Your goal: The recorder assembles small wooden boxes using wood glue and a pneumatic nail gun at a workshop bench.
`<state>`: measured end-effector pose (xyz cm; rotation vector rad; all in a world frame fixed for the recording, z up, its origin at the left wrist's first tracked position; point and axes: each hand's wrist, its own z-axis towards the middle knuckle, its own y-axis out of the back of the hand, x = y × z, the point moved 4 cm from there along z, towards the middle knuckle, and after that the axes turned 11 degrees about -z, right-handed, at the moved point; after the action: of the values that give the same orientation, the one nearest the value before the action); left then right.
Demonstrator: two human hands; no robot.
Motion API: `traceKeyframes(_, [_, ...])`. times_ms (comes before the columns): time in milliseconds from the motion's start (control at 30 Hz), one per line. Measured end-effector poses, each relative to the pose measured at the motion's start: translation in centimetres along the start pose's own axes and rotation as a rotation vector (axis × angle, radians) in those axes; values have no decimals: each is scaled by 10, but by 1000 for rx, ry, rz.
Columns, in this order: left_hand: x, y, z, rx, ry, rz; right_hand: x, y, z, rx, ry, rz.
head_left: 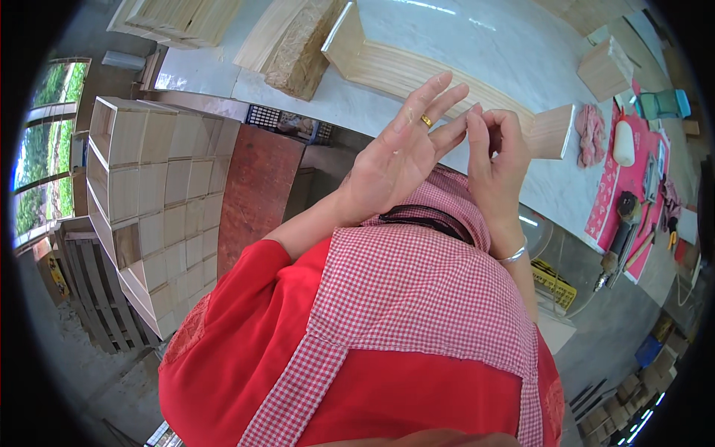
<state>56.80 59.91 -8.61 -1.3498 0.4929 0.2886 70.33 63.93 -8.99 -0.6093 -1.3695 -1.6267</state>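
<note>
**Wooden Frame Lay Within Reach**

We saw the right hand in a narrow pinch, touching the wide-spread left hand; whether it held anything, we couldn't tell. The 3-board frame, presumably kept handy, sat between brown block and pink cloth, table running on behind.

I see room on the glossy bluish-white worktop beyond the pale wooden U-shaped frame. Left of that, a rough brown fibrous block bars me.
</note>
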Motion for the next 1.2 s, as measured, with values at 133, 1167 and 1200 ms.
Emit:
traceKeyframes(133, [2,0,-1,-26,13,-48,-4,-7,2,-113,116,-76])
traceKeyframes(1167, [1,15,2,-177,167,-545,-30,0,-1,161,-131,484])
traceKeyframes(1200, [0,15,4,-177,173,-570,-32,-1,-1,161,-132,485])
